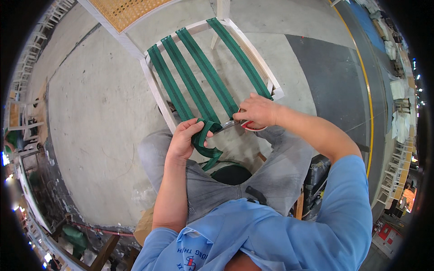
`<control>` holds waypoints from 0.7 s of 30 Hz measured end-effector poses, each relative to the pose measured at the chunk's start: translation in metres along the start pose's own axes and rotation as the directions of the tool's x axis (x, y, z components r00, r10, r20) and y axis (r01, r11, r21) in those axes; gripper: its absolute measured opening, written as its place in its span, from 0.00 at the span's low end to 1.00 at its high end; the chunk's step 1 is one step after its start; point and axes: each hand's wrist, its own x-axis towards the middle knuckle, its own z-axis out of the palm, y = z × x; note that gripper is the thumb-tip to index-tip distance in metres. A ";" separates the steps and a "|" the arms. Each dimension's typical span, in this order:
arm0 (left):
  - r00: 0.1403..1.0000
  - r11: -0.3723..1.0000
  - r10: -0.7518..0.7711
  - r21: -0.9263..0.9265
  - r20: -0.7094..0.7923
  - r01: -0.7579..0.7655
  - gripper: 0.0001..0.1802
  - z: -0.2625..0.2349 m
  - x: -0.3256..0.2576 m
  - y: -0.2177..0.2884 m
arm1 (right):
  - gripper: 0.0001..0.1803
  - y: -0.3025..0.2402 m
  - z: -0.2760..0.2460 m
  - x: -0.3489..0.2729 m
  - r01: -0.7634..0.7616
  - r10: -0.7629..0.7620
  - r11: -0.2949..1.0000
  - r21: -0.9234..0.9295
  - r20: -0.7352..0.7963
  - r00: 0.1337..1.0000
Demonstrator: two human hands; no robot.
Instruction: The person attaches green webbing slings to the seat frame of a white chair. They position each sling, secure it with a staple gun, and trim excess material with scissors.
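Observation:
A pale wooden chair frame [156,92] stands before my knees, with several dark green webbing straps [203,74] running lengthwise across its seat opening. My left hand [181,141] pinches a loose folded length of the green webbing [199,143] at the frame's near edge, and its tail hangs down in a curl. Closed around the red-and-white handles of a pair of scissors [227,125] is my right hand [260,111], near the lower right of the seat. The blades point left, up against the webbing beside my left fingers; whether they are cutting into it I cannot tell.
The chair's woven cane back [131,12] rises at the far left. Between my legs sits a dark green rounded thing [230,174]. A black bundle [316,178] lies by my right thigh. Rows of white chair frames [393,174] stand along the right side, beyond a yellow floor line [368,95].

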 end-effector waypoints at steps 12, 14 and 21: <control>1.000 1.000 0.001 0.017 -0.005 -0.001 0.09 -0.003 -0.005 0.000 | 0.24 0.003 -0.012 0.012 0.065 -0.066 0.996 0.055 0.015 0.998; 1.000 1.000 0.012 0.024 -0.002 -0.011 0.09 0.003 -0.004 0.000 | 0.23 0.001 -0.008 0.013 0.008 -0.015 0.998 0.058 0.124 0.992; 0.999 1.000 0.024 0.019 0.034 -0.025 0.09 0.001 -0.013 0.002 | 0.24 -0.024 -0.008 0.020 0.041 -0.041 0.999 -0.015 -0.011 0.999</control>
